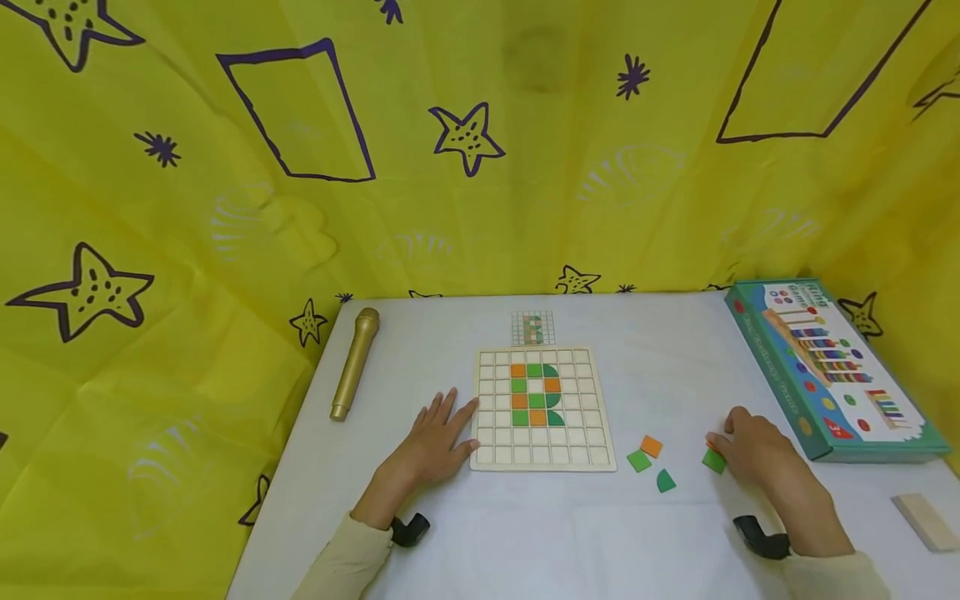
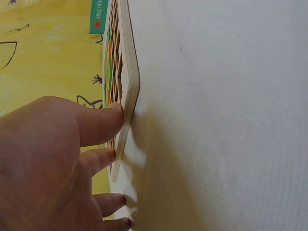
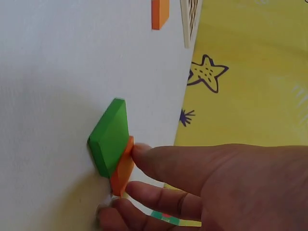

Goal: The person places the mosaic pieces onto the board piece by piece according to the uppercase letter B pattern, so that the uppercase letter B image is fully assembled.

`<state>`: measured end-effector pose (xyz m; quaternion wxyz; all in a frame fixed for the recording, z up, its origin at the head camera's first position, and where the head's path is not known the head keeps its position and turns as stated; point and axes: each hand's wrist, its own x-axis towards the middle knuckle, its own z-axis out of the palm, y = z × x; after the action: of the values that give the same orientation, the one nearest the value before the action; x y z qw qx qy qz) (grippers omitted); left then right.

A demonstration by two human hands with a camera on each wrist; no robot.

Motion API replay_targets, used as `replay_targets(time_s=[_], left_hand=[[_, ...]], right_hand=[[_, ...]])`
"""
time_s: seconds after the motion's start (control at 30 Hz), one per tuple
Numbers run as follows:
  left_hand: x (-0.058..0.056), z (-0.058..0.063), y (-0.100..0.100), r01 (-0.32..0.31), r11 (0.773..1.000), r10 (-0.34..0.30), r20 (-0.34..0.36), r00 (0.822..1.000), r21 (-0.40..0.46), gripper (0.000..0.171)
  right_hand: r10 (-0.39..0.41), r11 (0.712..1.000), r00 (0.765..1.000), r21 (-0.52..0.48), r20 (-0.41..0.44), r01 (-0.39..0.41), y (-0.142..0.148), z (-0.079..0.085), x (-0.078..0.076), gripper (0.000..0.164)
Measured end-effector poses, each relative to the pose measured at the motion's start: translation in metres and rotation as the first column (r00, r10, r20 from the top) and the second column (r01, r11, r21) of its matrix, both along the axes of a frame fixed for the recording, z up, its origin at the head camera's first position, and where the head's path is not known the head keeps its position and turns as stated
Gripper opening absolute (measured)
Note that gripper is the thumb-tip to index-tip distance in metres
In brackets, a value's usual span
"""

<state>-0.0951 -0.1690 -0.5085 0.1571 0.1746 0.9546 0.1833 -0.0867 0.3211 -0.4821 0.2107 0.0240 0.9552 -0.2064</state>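
A pale wooden grid board (image 1: 492, 454) lies mid-table, with orange, green and dark green tiles (image 1: 537, 402) set in its squares in the shape of a letter R. My left hand (image 1: 435, 442) rests beside it with fingers spread, the thumb and index fingertip touching the board's edge (image 2: 129, 72). Off to the right, my right hand (image 1: 757, 450) pinches an orange tile (image 3: 124, 168) between thumb and fingers. Against that tile lies a green square tile (image 3: 113, 132). Between board and right hand are an orange square (image 1: 651, 447), a green square (image 1: 639, 461) and a dark green quarter-round tile (image 1: 665, 481).
Behind the board lies a small pattern card (image 1: 532, 327) showing a similar figure. A gold microphone (image 1: 355, 364) is at the left. On the right are a green-edged game box (image 1: 840, 375) and a pale block (image 1: 925, 521). Yellow patterned cloth (image 1: 480, 208) hangs behind the table.
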Motion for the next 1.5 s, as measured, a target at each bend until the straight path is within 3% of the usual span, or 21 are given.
replay_targets(time_s=[0.1,0.23,0.4,0.53,0.67,0.77,1.1,1.2,1.37,1.5], left_hand=[[0.000,0.001,0.000,-0.001,1.000,0.001,0.003,1.000,0.002,0.066],[0.000,0.002,0.001,-0.001,1.000,0.001,0.008,1.000,0.004,0.066],[0.001,0.003,0.001,0.000,1.000,0.000,0.003,1.000,0.004,0.065],[0.000,0.002,0.000,-0.001,1.000,0.001,0.001,1.000,0.001,0.066],[-0.001,0.002,-0.001,0.000,1.000,0.000,0.000,1.000,-0.010,0.066],[-0.001,0.002,-0.001,0.002,1.000,-0.002,0.000,1.000,-0.005,0.066],[0.000,0.003,0.000,-0.004,1.000,0.004,0.005,1.000,0.006,0.065],[0.001,0.003,0.000,-0.004,1.000,0.004,0.005,1.000,0.009,0.065],[-0.001,0.002,0.000,0.000,1.000,0.000,-0.002,1.000,0.002,0.065],[-0.001,0.001,0.000,-0.002,1.000,0.002,0.001,1.000,-0.007,0.066]], right_hand=[[-0.004,1.000,0.999,-0.031,-0.046,0.003,-0.005,-0.005,-0.002,0.037],[0.011,0.996,0.983,-0.081,-0.184,-0.026,-0.013,-0.011,-0.003,0.026],[0.041,0.986,0.954,-0.143,-0.297,-0.087,-0.026,-0.017,-0.004,0.035],[0.037,0.981,0.966,-0.176,-0.255,-0.083,-0.031,-0.016,-0.004,0.047],[0.027,0.984,0.974,-0.163,-0.224,-0.065,-0.029,-0.015,-0.005,0.034],[0.049,0.981,0.969,-0.171,-0.242,-0.093,-0.027,-0.017,-0.006,0.023],[0.043,0.977,0.963,-0.189,-0.265,-0.096,-0.026,-0.020,-0.006,0.024],[0.039,0.975,0.951,-0.198,-0.307,-0.104,-0.028,-0.024,-0.007,0.022],[0.051,0.972,0.928,-0.196,-0.368,-0.131,-0.035,-0.030,-0.015,0.021],[0.063,0.971,0.933,-0.195,-0.355,-0.139,-0.046,-0.030,-0.023,0.020]])
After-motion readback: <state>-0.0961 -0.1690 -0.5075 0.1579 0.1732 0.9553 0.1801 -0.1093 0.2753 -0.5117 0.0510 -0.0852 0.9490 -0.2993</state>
